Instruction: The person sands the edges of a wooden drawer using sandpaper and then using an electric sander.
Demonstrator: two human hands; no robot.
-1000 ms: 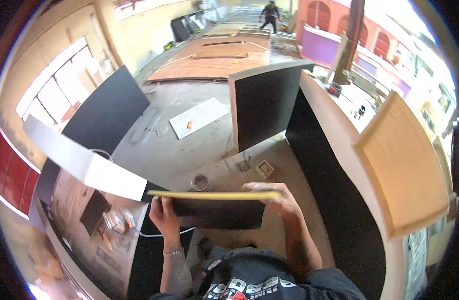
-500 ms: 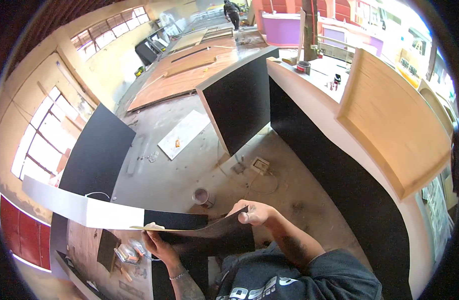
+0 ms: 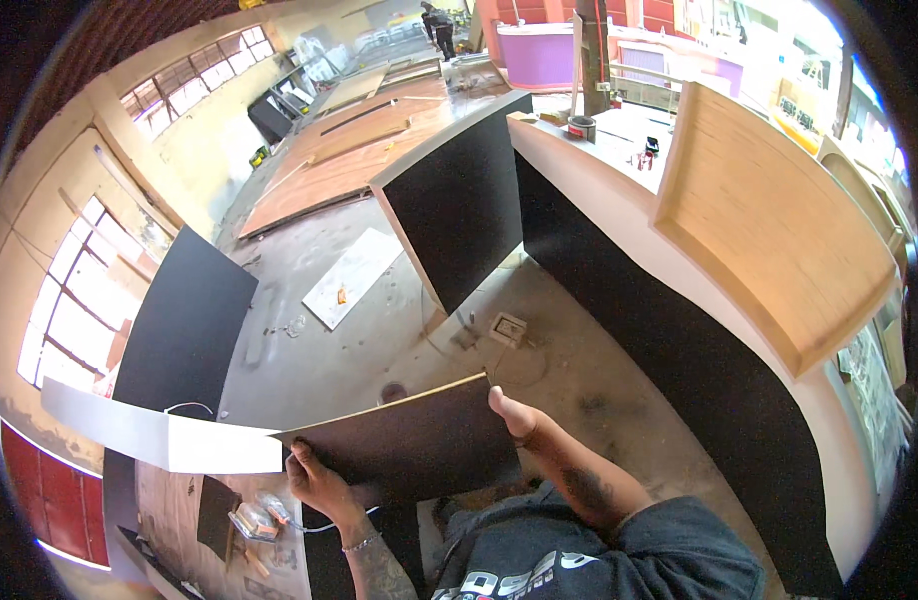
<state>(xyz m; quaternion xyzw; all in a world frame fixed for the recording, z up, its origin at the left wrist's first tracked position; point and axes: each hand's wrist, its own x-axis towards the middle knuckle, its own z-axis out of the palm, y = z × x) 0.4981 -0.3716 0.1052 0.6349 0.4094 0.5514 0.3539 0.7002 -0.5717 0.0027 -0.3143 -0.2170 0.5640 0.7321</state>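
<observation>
A thin dark rectangular sheet (image 3: 409, 440) with a pale upper edge is held up in front of my body, its broad dark face toward me. My left hand (image 3: 324, 488) grips its left end, thumb on the near face and fingers partly hidden. At the far right corner, my right hand (image 3: 519, 412) holds the edge, with most of its fingers out of sight behind the sheet. Left of the sheet is a white-faced curved counter end (image 3: 219, 447). Just beyond its top edge, the rim of a can (image 3: 392, 391) shows on the floor.
A long curved black-and-white counter (image 3: 669, 310) runs along the right, carrying a light wooden tray-like panel (image 3: 779, 220). A black upright panel (image 3: 454, 205) stands ahead. On the lower left surface lies a corded clear-bodied power tool (image 3: 259, 517). A person (image 3: 439, 30) is far back.
The sheet has swung from a bent, nearly edge-on pose to a flatter one showing its broad face. It now covers most of the can. My right hand has shifted slightly right and up.
</observation>
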